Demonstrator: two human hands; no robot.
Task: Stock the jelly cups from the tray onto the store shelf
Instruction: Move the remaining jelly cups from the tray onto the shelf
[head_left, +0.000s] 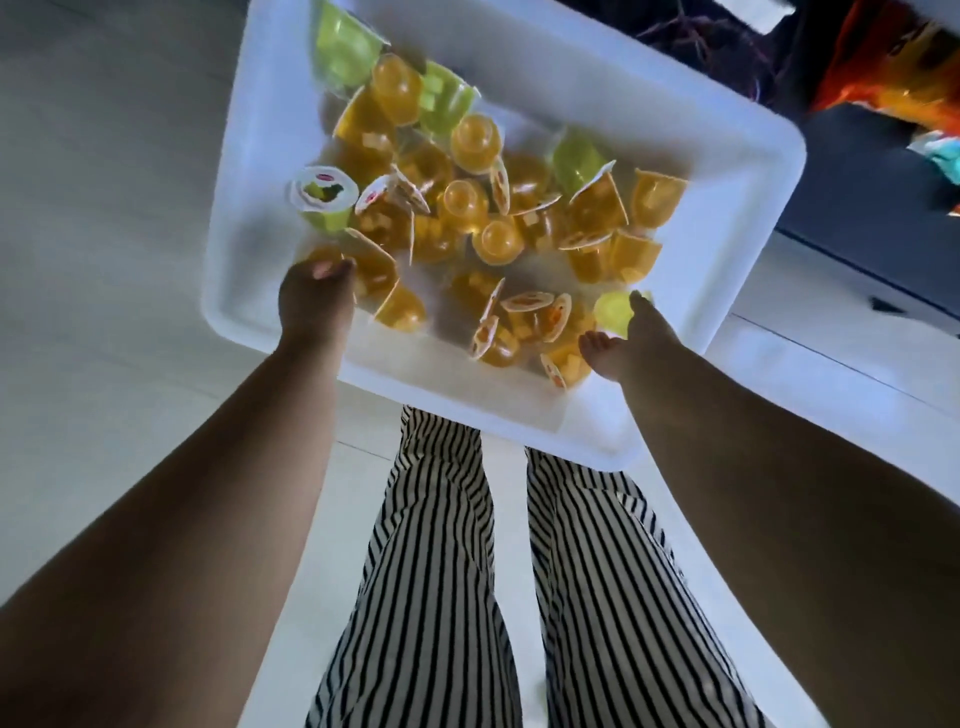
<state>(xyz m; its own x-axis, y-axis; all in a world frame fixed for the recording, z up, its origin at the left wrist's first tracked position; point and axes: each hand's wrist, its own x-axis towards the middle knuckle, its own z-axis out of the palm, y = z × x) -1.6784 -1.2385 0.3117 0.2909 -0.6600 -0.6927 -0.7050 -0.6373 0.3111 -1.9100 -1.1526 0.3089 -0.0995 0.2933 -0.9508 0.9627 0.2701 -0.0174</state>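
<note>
From my remote seat I see the small clear plastic jelly cups heaped loose inside a white rectangular plastic tray that sits on the floor in front of the person's legs. Most cups hold orange jelly with fruit chunks and lie tipped on their sides or upside down, foil lids pointing every way. A few green ones sit along the far side, and one green jelly cup with a printed lid stands apart near the tray's left wall, lid facing the camera.

The left hand reaches over the tray's near-left rim, its fingers curled around an orange jelly cup at the edge of the pile. The right hand is in the tray's near-right part, fingers wrapped over a yellow-green jelly cup with the thumb spread out toward the orange cups beside it. The two hands are well apart, one at each near corner of the heap.

Below the tray I see black-and-white striped trousers and a pale tiled floor. At upper right is a dark shelf unit, with orange snack bags above it, blurred. I cannot tell which shelf level is meant for the cups.
</note>
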